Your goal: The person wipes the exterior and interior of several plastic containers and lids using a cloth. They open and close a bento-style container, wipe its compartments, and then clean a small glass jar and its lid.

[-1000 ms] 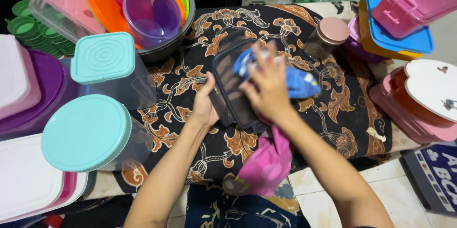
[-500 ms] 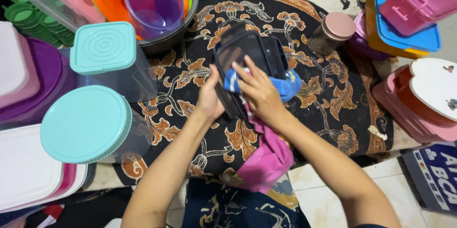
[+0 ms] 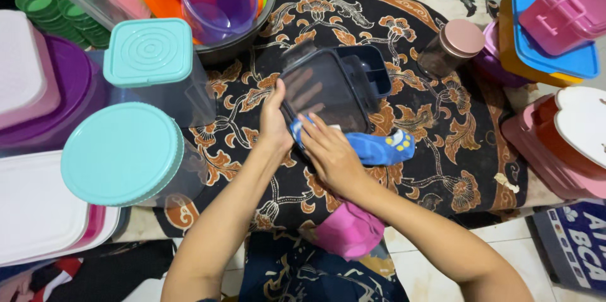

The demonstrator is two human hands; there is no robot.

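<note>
since the earlier frame the right hand (image 3: pixel 329 153) has slid from the middle of the dark lidded container (image 3: pixel 334 87) down to its near edge, dragging the blue cloth (image 3: pixel 379 147) with it, so most of the see-through lid now shows bare. that hand lies flat on the cloth, fingers pressed down on it at the container's near rim, while the rest of the cloth trails out to the right. the left hand (image 3: pixel 274 122) grips the container's left side, thumb on top, holding it tilted on the patterned black and orange cloth (image 3: pixel 435 150) that covers the desk. a pink cloth (image 3: pixel 350 229) hangs under the right forearm at the desk's near edge. just beyond the container stands a small jar with a pink lid (image 3: pixel 453 46). to the left are two clear tubs with teal lids, one square (image 3: pixel 148 53), one round (image 3: pixel 123 153). a metal bowl (image 3: pixel 243 37) of coloured plastic ware sits at the far left, and stacked pink, blue and orange boxes (image 3: pixel 555 37) crowd the right.
</note>
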